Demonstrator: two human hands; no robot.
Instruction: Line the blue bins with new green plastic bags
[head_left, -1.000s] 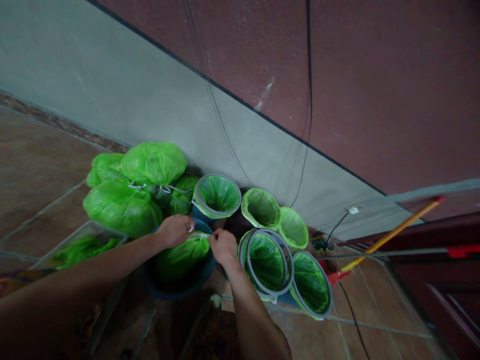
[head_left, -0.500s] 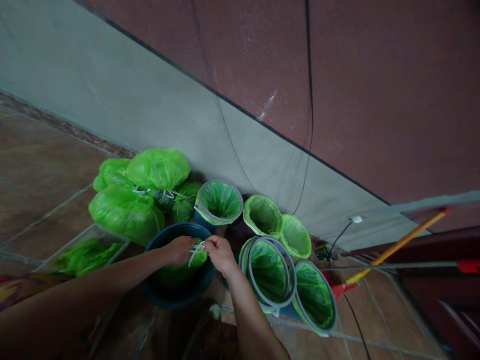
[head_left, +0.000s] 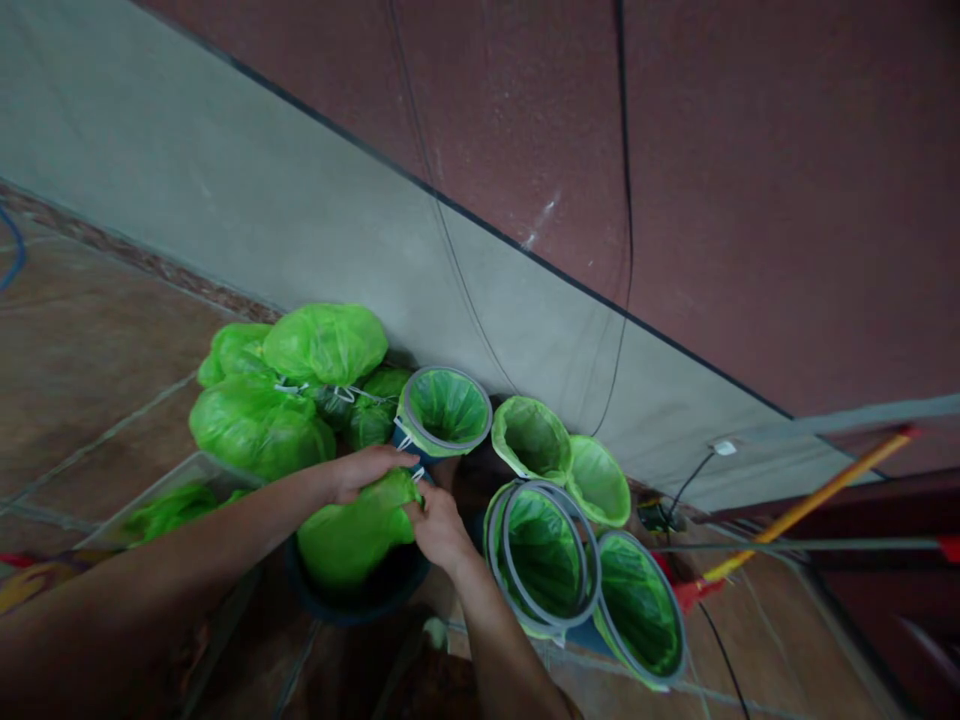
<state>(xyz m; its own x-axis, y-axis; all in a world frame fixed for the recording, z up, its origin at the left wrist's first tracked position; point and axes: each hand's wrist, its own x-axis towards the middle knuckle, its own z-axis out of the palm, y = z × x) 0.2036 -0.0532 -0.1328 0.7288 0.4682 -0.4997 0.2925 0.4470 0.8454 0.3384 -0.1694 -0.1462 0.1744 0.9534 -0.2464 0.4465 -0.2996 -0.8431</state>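
A filled green plastic bag rises out of a dark blue bin on the tiled floor. My left hand lies over the bag's gathered top with its fingers stretched across it. My right hand grips the bag's neck from the right side, fingers closed on the plastic. White drawstring ends show just above the hands.
A pile of tied green bags lies to the left by the wall. Several green-lined bins stand to the right, one just behind the hands. A clear tray with green bags sits left. A yellow-handled broom and cables lie right.
The hands stopped pulling the white drawstring apart and closed in on the bag's top. The bag has come up out of the blue bin.
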